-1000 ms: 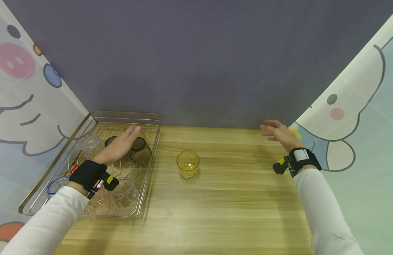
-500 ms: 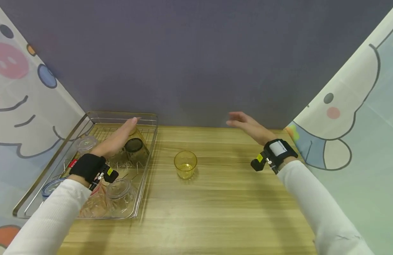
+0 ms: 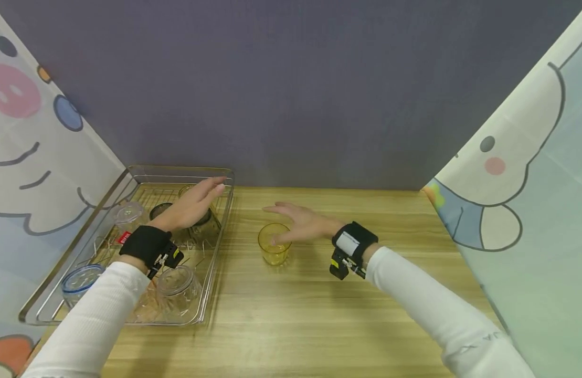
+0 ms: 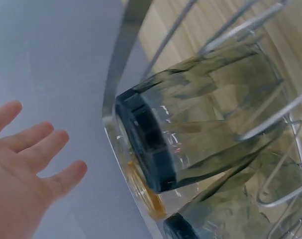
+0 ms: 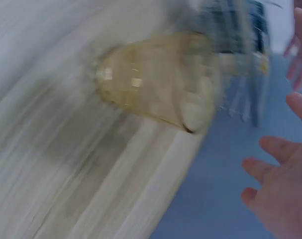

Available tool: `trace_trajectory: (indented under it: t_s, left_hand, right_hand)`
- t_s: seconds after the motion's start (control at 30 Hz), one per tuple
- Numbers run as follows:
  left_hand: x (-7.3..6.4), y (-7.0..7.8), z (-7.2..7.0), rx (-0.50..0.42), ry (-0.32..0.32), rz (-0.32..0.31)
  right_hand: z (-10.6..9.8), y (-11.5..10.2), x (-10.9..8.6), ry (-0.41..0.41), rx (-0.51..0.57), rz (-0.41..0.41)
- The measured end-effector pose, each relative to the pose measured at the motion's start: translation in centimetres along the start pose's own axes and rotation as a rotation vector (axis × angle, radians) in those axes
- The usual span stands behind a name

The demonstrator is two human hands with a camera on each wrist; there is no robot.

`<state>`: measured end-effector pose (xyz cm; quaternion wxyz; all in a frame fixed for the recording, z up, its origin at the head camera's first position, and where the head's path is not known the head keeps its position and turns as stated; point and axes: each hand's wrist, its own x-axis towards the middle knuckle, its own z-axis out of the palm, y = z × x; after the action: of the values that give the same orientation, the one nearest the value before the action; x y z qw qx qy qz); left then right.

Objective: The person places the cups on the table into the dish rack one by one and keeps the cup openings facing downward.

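A yellow tinted drinking glass (image 3: pixel 274 256) stands upright on the wooden table. Over its rim reaches my right hand (image 3: pixel 306 221), fingers spread and the thumb in front of the opening. In the right wrist view a gap shows between the yellow glass (image 5: pixel 151 82) and the right hand (image 5: pixel 285 179). My left hand (image 3: pixel 189 207) hovers with extended fingers above the dish rack, holding nothing. Beneath it are upside-down dark grey glasses (image 3: pixel 207 231), partly hidden. The left wrist view shows one dark glass (image 4: pixel 205 119) propped in the rack, apart from the left hand (image 4: pixel 31 169).
The wire dish rack (image 3: pixel 210 283) stands on the left of the table (image 3: pixel 328 325). It also holds a clear glass (image 3: pixel 130 214), a blue-rimmed container (image 3: pixel 82 278) and a clear jar (image 3: pixel 178 289). A grey wall (image 3: pixel 309 105) closes off the back.
My right hand has swept left from the table's right side to the yellow glass. My left hand has shifted slightly right above the rack. The glasses have not been moved.
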<state>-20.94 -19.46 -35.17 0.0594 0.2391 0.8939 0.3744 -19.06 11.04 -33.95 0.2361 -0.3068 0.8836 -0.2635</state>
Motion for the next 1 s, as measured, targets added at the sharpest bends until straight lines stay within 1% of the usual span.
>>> trace_trajectory:
  t_s: [0.13,0.27,0.33,0.4,0.5,0.57,0.6,0.63,0.7,0.83,0.87,0.93,1.0]
  left_hand:
    - [-0.1,-0.1,0.5,0.015,-0.069,-0.024]
    - [0.2,-0.1,1.1,0.022,-0.111,-0.054]
    - [0.4,-0.1,1.4,0.034,-0.110,-0.051]
    - [0.7,0.0,1.6,0.050,-0.101,-0.053]
    - [1.0,0.3,1.7,0.091,-0.064,-0.049]
    - [1.2,0.4,1.6,0.109,-0.040,-0.053]
    - [1.3,0.5,1.5,0.101,-0.031,-0.051]
    - [1.4,0.5,1.4,0.079,-0.028,-0.052]
    - [1.5,0.4,1.3,0.007,-0.031,-0.066]
    - [1.3,-0.1,1.2,-0.216,-0.044,-0.104]
    - [1.2,-0.3,1.2,-0.250,-0.044,-0.109]
    - [0.9,-0.4,1.1,-0.308,-0.042,-0.106]
    - [0.7,-0.4,1.0,-0.322,-0.034,-0.095]
  right_hand:
    - [2.1,0.0,0.4,-0.020,-0.230,-0.024]
    - [3.6,0.5,0.9,-0.030,-0.447,-0.062]
    - [4.2,0.7,1.1,-0.030,-0.522,-0.081]
    - [4.7,0.9,1.3,-0.045,-0.576,-0.086]
    - [5.4,0.9,1.4,-0.060,-0.633,-0.090]
    - [5.7,0.9,1.5,-0.052,-0.664,-0.089]
    - [5.8,0.9,1.6,-0.038,-0.675,-0.093]
    - [5.9,0.9,1.6,-0.021,-0.677,-0.096]
    - [6.1,0.9,1.6,0.005,-0.647,-0.086]
    - [6.1,0.6,1.7,0.023,-0.574,-0.053]
    - [6.0,0.6,1.8,0.017,-0.567,-0.039]
    - [5.9,0.4,1.9,0.004,-0.590,-0.015]
    - [5.9,0.3,2.2,-0.021,-0.613,0.022]
